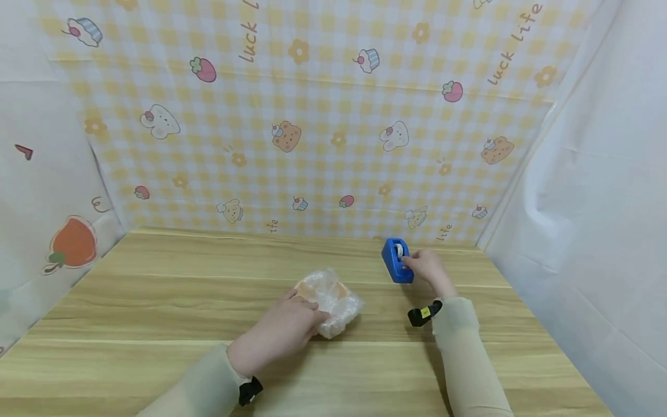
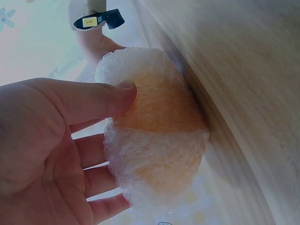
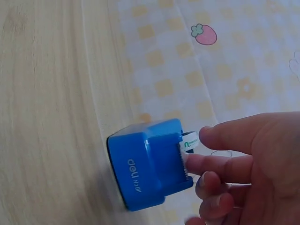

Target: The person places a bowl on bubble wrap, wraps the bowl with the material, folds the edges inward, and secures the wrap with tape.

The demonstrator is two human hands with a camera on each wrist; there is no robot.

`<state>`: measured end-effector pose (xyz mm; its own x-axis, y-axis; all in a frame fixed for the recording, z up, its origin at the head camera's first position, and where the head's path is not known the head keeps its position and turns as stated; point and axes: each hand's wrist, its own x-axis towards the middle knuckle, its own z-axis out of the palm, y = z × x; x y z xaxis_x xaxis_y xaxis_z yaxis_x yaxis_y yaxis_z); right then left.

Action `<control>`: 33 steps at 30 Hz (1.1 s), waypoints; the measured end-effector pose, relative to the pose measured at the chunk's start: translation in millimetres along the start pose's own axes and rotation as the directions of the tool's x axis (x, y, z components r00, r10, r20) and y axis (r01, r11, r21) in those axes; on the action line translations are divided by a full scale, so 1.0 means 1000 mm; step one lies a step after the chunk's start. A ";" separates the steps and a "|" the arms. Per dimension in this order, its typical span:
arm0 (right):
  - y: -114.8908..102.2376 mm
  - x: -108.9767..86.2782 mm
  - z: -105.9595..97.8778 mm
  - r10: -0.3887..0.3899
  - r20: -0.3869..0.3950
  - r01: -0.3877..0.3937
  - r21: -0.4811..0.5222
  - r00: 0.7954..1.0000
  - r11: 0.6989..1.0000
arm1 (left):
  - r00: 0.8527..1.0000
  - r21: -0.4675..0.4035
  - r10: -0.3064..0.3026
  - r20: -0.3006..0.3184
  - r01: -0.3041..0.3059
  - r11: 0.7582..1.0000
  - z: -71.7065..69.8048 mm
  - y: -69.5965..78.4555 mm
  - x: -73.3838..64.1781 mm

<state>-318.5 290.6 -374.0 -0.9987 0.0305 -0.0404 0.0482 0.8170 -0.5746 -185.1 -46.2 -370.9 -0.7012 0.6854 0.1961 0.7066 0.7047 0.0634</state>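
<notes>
A bundle of clear bubble wrap [image 1: 333, 301] with something orange inside lies on the table in front of me. My left hand [image 1: 286, 321] holds it; in the left wrist view the thumb [image 2: 108, 98] lies on the wrap [image 2: 159, 140] and the fingers reach behind it. The wrapped thing's kind cannot be made out. To the right and farther back is a blue tape dispenser [image 1: 398, 263]. My right hand [image 1: 429, 269] is at its cutter end. The right wrist view shows the index fingertip touching beside the white tape end [image 3: 189, 140], the thumb just apart from it.
The wooden table [image 1: 182, 289] meets a yellow checked cloth backdrop [image 1: 323, 174] behind the dispenser. White cloth [image 1: 594, 231] hangs along the right side, and a printed sheet [image 1: 47, 174] along the left.
</notes>
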 end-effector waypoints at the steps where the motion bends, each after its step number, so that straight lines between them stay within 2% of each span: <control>1: 0.000 0.000 0.001 0.008 -0.001 -0.008 0.024 1.000 1.000 | 1.000 0.000 0.000 0.000 0.000 1.000 0.000 0.000 0.000; 7: 0.005 0.003 0.005 0.072 -0.007 -0.070 0.169 0.997 0.983 | 1.000 0.001 0.000 -0.005 0.000 1.000 0.001 -0.001 0.000; 15: 0.007 0.005 0.008 0.078 0.017 -0.080 0.297 0.997 0.951 | 1.000 0.001 -0.005 -0.011 0.005 1.000 0.003 -0.001 0.000; 33: 0.009 0.005 0.008 0.081 0.043 -0.091 0.366 0.996 0.926 | 1.000 0.006 -0.001 -0.006 0.001 1.000 0.001 0.000 0.000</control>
<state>-323.1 293.8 -385.9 -0.9900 0.0716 -0.1219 0.1412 0.5427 -0.8280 -185.5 -46.1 -371.9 -0.7014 0.6836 0.2018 0.7053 0.7066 0.0578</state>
